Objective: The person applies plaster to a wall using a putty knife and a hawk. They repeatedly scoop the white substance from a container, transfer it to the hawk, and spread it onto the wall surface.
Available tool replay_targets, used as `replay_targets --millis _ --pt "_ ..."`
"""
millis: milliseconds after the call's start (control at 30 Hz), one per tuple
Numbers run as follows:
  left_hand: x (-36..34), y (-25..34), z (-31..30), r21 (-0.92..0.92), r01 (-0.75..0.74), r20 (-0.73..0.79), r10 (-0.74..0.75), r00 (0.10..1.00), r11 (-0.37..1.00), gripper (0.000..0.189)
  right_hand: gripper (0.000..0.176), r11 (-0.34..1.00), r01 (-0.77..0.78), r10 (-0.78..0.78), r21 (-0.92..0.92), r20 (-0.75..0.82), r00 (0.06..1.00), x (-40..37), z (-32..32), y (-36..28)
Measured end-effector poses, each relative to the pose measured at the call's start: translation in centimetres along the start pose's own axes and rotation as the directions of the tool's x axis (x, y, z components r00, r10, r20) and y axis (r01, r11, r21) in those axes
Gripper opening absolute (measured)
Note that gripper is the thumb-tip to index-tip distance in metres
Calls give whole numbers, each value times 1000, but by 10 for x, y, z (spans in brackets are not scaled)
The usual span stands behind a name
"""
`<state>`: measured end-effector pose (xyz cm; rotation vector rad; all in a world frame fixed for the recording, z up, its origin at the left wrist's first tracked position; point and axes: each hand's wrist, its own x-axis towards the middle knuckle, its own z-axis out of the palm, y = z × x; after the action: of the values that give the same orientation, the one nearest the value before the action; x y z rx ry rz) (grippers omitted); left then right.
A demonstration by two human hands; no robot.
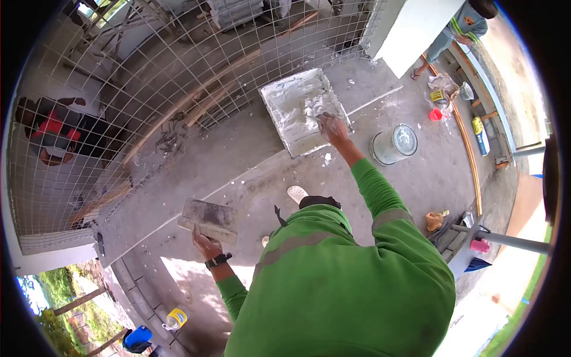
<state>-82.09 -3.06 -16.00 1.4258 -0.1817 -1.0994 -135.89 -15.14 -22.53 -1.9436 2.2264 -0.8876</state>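
My left hand point(206, 245) is closed around the near edge of a rectangular grey block point(209, 218), with a dark, stained upper face, held above the floor. On the right, my right hand point(334, 128) reaches over a shallow square tray point(275, 118) with pale walls. White, wet-looking paste point(300, 102) is spread inside it. The fingers of this hand are curled at the paste and smeared with it. Whatever they may grip is hidden. A lidded, paste-spattered bucket point(395, 144) stands on the floor right of the tray.
Wire mesh point(166, 65) borders the far left, with a seated person point(59, 131) behind it. Another person point(467, 30) stands at upper right by a pillar point(416, 35). A long strip point(467, 157) lies along the right. A yellow-labelled jug point(175, 319) sits at lower left.
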Motion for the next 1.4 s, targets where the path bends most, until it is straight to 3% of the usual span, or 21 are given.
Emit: replay_targets --millis 100,400,433,533,633,667,733,767,800,867,900,967,1033,1067,1100,1133,1167,1200,1233,1300,1400 --pt "-23 -5 48 -23 29 98 -26 995 999 42 14 974 217 -192 -68 267 944 16 -5 12" --pt "-61 -24 96 122 15 127 -31 991 992 41 16 952 304 -292 22 354 888 0 17 -1" --pt "-50 -39 83 326 -196 247 117 962 925 40 16 950 312 -299 24 355 886 -5 21 -6" --pt "-48 -46 103 393 -153 176 89 980 907 40 17 924 375 -375 67 332 865 -12 39 -10" --pt "-52 -50 120 628 -473 359 309 881 618 41 19 987 145 -159 64 420 894 -3 53 14" --pt "-54 -50 129 630 -470 354 311 882 618 41 19 987 149 -163 67 423 891 0 56 25" --pt "-55 -45 147 299 -261 318 162 934 918 42 32 989 -25 -51 144 496 867 6 71 55" --pt "-61 -47 147 531 -687 539 427 726 496 42 40 970 -165 34 180 569 822 10 102 81" --pt "-67 -43 155 533 -688 538 430 725 493 42 40 969 -164 31 184 569 822 16 84 72" --pt "-73 -33 174 412 -393 359 250 899 822 40 43 441 -730 130 523 768 628 25 31 53" --pt "-68 -33 177 408 -396 351 259 900 823 40 35 310 -798 378 517 703 603 23 19 34" --pt "-54 -34 176 259 -221 369 115 922 940 37 33 271 -797 253 539 759 600 42 -26 -5" --pt "-45 -34 172 350 -379 387 236 892 857 36 31 243 -801 93 547 809 580 58 -58 -51" --pt "-44 -33 172 446 -507 439 314 842 738 36 25 226 -704 15 674 720 694 59 -69 -74" --pt "-83 14 203 12 -7 383 2 924 1000 36 20 190 -589 -61 785 608 791 63 -81 -99" --pt "-81 23 197 -14 -31 360 34 932 999 36 20 197 -583 -103 789 608 788 68 -96 -130" --pt "-79 32 190 82 -207 443 150 884 975 37 22 360 -218 -214 907 307 927 73 -111 -166" --pt "-77 41 185 165 -381 530 244 812 910 38 29 444 191 -366 875 -18 931 76 -122 -195" --pt "-82 55 181 148 -402 508 279 815 904 38 29 420 212 -399 882 -30 916 81 -128 -218" --pt "-100 89 170 160 -589 526 437 730 792 43 44 360 719 -683 595 -358 637 86 -131 -260" --pt "-108 128 130 119 -733 487 604 631 670 48 48 264 845 -754 464 -447 481 71 -127 -306"
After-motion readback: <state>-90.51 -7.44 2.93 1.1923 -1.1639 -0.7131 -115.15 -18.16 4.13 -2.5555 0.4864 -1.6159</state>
